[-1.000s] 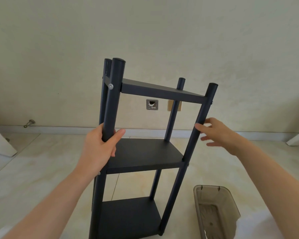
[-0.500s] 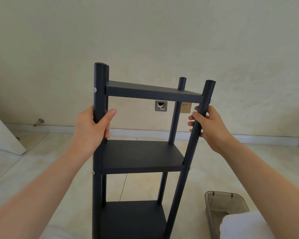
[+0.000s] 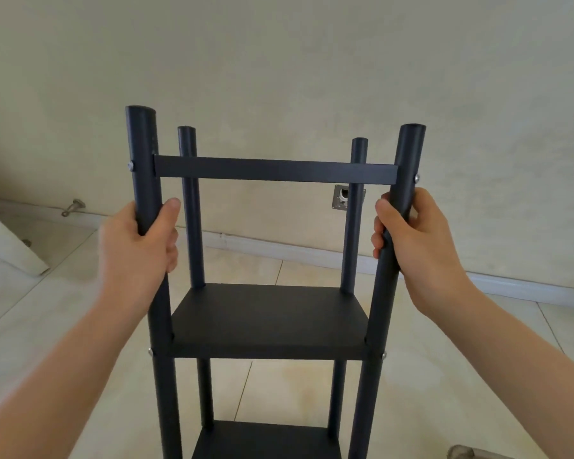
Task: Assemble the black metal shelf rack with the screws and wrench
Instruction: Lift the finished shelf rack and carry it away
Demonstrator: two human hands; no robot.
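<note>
One rack (image 3: 269, 323): four posts, three shelves, four visible screws; two hands

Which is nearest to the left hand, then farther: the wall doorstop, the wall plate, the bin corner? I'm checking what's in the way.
From the left hand, in the head view:
1. Doorstop, to its left, low on the wall.
2. Wall plate, to the right, behind the rack's far post.
3. Bin corner, bottom right on the floor.

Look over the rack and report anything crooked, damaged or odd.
Nothing stands out on the rack: visible shelves sit level, and screws show at the front joints. The left hand and right hand each grip a front post. Behind, a wall socket lacks its cover.
</note>
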